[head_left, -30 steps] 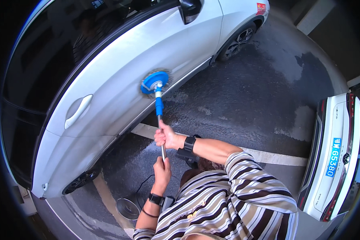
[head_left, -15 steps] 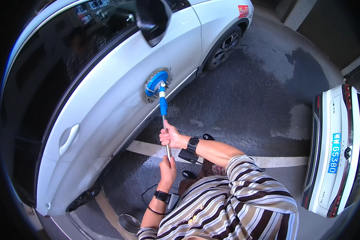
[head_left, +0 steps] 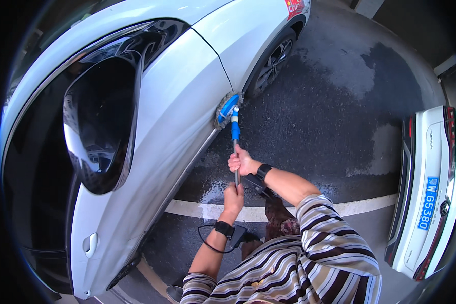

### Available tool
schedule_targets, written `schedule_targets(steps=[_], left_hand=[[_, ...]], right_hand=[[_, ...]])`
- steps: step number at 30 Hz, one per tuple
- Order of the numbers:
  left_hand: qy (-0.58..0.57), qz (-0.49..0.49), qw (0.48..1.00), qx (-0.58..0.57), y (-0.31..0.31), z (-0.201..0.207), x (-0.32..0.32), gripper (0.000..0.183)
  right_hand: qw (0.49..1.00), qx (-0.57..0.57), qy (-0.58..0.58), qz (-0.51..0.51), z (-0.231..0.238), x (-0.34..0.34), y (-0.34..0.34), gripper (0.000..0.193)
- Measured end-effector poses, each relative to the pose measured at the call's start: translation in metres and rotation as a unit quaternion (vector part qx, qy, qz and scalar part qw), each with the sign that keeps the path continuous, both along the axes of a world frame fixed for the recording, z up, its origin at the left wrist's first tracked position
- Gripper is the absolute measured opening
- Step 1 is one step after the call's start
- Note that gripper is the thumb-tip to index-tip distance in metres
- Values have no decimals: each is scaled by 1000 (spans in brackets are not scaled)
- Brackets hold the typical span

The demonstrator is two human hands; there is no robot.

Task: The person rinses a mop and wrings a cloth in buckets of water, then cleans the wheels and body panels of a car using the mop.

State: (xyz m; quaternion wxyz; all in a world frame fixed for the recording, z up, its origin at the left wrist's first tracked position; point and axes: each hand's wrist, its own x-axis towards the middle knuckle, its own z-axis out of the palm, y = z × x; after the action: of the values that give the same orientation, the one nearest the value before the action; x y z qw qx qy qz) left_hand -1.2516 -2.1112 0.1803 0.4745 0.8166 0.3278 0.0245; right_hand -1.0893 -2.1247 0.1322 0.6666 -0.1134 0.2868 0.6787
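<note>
Both my hands are wrapped round the metal pole of a car wash mop (head_left: 235, 133) with a blue head and grey strands. My right hand (head_left: 241, 161) grips higher up, near the blue collar. Lower on the pole, my left hand (head_left: 233, 198) is closed at its end. The mop head (head_left: 228, 110) presses against the lower front door of a white car (head_left: 187, 96), close to the door seam and behind the front wheel. Each wrist wears a black band with a small device.
The car's black side mirror (head_left: 104, 121) juts out at the left, above the door handle (head_left: 90, 244). Behind the front fender is a wheel (head_left: 274, 66). Wet dark ground (head_left: 309, 137) carries a white painted line (head_left: 339, 206). A second white car (head_left: 430, 192) stands at the right.
The mop head has moved forward along the door, toward the front wheel and lower on the panel. Both hands went with the pole, and my view has shifted forward along the car.
</note>
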Motion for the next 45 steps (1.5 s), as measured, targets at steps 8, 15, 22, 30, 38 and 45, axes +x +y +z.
schedule_targets(steps=[8,15,22,30,38,45], left_hand=[[-100,-13,995,10,-38,16,57,23],[-169,-53,982,-70,-49,35,154,24],[-266,-86,960,1,-63,58,274,23],[-232,-110,962,-90,-60,65,336,22],[-184,-98,966,-155,-24,46,217,22],[-112,-21,979,-170,-14,76,88,21]], right_hand=[[994,-54,-91,-11,41,58,-39,51],[980,-83,-167,-69,81,156,-65,48],[966,-42,-228,-113,125,269,-89,47],[961,-39,-234,-144,146,327,-98,47],[969,-47,-203,-132,118,216,-57,48],[986,-46,-147,-64,118,94,-27,50]])
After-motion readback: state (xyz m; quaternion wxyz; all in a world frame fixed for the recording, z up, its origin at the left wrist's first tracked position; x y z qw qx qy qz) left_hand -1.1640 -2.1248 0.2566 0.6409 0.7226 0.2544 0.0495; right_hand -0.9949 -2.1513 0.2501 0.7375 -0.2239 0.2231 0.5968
